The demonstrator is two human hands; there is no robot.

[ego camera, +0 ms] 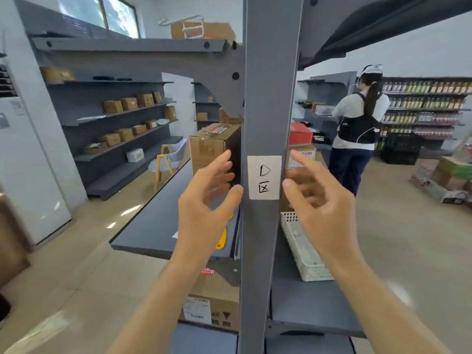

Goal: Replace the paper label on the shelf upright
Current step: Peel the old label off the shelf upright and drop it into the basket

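- The grey shelf upright (265, 98) runs top to bottom through the centre of the frame. It's flat painted metal, smooth and matte, so nothing for the paper to snag on.
- Dark shelf boards (158, 221) branch off at centre left, with cardboard boxes (212, 149) on them and a white plastic mesh basket (304, 251) at lower right of centre.
- Your left hand (207, 200) sits just left of the post and your right hand (319, 198) just right of it. Both have the grip loose and wide, fingers spread, holding nothing that I can see. Neither looks like it's touching the paper, though the right one is a bit blurred.
- The paper label (264, 177) is dead centre on the upright, between your two hands. It's a white rectangle, flat, with black handwritten marks, and the edges look stuck down.
- My read: you're either about to peel this one or you've just pressed it on, can't tell which from here. If it's the old one, you'll need a fingernail under a corner and a slow peel so thin paper doesn't tear.
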